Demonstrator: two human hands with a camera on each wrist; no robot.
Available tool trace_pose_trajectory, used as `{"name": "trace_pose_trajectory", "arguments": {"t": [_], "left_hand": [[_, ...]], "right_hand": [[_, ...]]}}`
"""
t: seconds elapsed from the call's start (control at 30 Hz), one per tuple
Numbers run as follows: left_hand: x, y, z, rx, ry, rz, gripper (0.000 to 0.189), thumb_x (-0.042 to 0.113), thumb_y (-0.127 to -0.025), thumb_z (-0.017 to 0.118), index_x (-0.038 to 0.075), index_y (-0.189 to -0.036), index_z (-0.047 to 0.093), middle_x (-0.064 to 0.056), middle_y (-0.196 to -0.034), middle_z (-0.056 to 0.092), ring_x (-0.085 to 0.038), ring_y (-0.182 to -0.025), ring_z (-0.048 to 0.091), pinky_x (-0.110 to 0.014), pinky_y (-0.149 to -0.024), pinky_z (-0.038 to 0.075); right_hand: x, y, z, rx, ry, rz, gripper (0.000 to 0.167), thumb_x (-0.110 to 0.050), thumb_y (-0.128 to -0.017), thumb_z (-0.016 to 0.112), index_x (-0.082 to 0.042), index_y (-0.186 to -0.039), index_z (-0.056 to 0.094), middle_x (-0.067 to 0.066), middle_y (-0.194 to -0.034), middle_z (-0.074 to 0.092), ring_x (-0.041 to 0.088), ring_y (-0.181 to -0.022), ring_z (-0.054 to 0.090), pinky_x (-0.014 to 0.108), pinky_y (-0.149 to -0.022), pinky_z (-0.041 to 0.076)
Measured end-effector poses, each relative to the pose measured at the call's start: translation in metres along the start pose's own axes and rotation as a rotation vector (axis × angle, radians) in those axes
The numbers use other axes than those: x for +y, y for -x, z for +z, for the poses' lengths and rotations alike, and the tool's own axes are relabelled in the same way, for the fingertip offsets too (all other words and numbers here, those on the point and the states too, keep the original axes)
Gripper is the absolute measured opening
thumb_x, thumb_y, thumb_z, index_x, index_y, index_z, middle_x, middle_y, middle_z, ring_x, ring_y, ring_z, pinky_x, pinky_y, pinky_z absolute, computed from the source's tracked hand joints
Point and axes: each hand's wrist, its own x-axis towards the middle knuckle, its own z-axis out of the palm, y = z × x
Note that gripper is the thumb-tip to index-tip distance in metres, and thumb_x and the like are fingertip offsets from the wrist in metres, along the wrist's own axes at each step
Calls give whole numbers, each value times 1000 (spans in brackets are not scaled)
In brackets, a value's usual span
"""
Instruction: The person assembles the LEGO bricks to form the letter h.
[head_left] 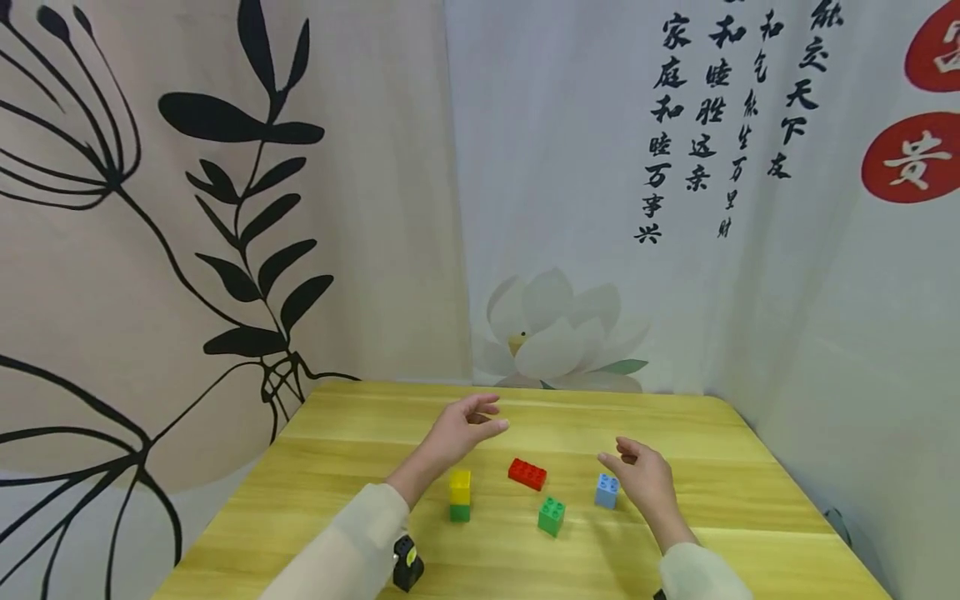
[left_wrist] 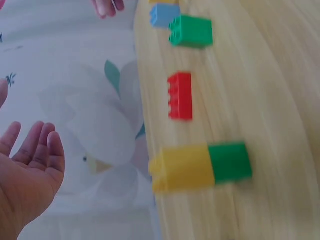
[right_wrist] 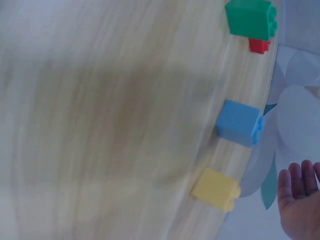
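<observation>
My left hand (head_left: 459, 432) is above the table with fingers loosely bent and nothing in its grasp. Just below it in the head view stands a yellow block (head_left: 461, 487) stacked on a green block (head_left: 460, 512). A low red brick (head_left: 527, 473) lies to the right of that stack. My right hand (head_left: 647, 481), also holding nothing, hovers beside a blue block (head_left: 607, 491). Between the red brick and the blue block, nearer me, is another green block (head_left: 552, 516). The right wrist view shows a second yellow block (right_wrist: 216, 189) past the blue one; my right hand hides it in the head view.
The wooden table (head_left: 360, 442) has its far edge against a printed curtain (head_left: 390, 208) with plants and writing. A black device (head_left: 407, 563) is strapped at my left wrist. Pale sleeves (head_left: 341, 550) cover both forearms.
</observation>
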Motion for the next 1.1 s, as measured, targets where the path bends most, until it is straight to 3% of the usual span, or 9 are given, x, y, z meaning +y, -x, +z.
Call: {"name": "trace_pose_trajectory", "arguments": {"t": [0.23,0.57,0.87,1.1], "left_hand": [[-4,2,37,-59,50,-6,54,32,-92,72,12,-139,56,-9,-128,59,-24,-110,58,-44,-91,51],[-41,21,85,-93,68,-94,50,28,-89,76,10,-134,60,-4,-118,63,-21,-104,58,-44,-90,50],[-68,24,95,-80,49,-164,52,26,-89,77,4,-133,60,-12,-122,62,-25,-102,58,-45,-85,52],[-81,28,98,-123,93,-204,54,20,-88,78,3,-135,58,-15,-123,61,-26,-102,60,-48,-86,52]], "right_hand": [[15,5,2,23,-18,55,65,-34,-95,67,8,-141,47,29,-140,49,43,-125,49,54,-100,43],[28,12,9,37,-37,101,64,-30,-95,68,8,-141,45,29,-141,48,45,-125,48,56,-100,43],[37,17,20,3,-72,124,68,-30,-96,67,9,-144,40,30,-144,44,48,-127,44,58,-100,43],[46,15,26,8,-97,179,68,-29,-95,67,10,-144,39,31,-143,44,48,-127,44,56,-100,43]]}}
